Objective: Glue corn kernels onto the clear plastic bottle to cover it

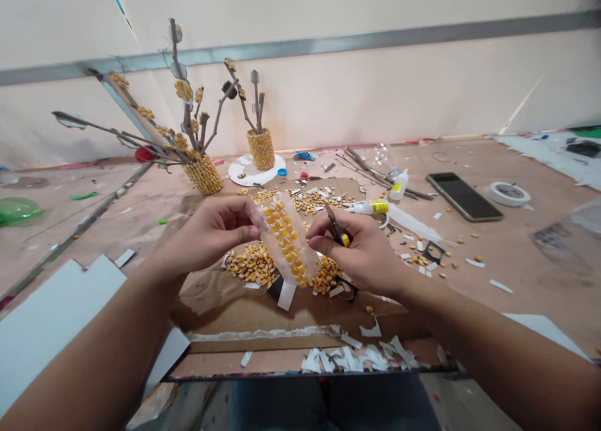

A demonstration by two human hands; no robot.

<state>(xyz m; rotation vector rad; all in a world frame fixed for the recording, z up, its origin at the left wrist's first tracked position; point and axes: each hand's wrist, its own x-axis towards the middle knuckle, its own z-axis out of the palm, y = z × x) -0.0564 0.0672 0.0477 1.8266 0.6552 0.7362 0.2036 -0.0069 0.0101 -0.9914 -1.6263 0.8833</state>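
Note:
Held up over the cardboard is a clear plastic piece with rows of yellow corn kernels (287, 242) stuck to it. My left hand (220, 227) pinches its upper left edge between thumb and fingers. My right hand (359, 243) is closed around a slim dark tool with a yellow part (337, 227), its tip pointing up and left; the grip hides its exact kind. The right thumb and fingertip are at the plastic's right edge; whether they pinch it I cannot tell. Beneath lie loose corn kernels (251, 265) and a white paper strip (286, 295).
Kernel-covered pots (204, 174) with twigs stand at back left, one on a white disc (240, 171). Glue bottles (399, 185), bare twigs (370, 168), a phone (464, 196) and a tape roll (508, 193) lie rightward. Paper scraps (352, 359) line the front edge.

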